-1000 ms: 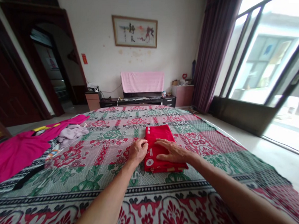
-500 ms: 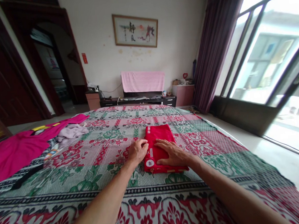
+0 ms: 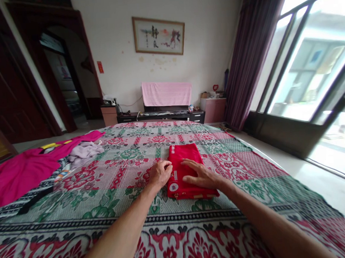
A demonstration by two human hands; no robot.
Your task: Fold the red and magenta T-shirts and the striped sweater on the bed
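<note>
A folded red garment (image 3: 179,152) with white lettering and a round white patch lies flat on the patterned bedspread (image 3: 131,225). At its left edge, my left hand (image 3: 160,173) has curled fingers, with the thumb and forefinger pinched together at the cloth. My right hand (image 3: 203,175) rests palm down over the garment's right side, fingers spread apart. Part of the red cloth is hidden under that hand.
Loose clothes lie on the bed's left, among them a magenta garment (image 3: 31,168) and a pale lilac one (image 3: 84,152). Beyond the far end stands a low black cabinet (image 3: 128,119) below a pink cloth (image 3: 167,92). Glass doors (image 3: 297,67) are on the right.
My right hand has shifted slightly right across the red garment, its fingers a little more lifted. The left hand stays at the same edge. The view has turned slightly left.
</note>
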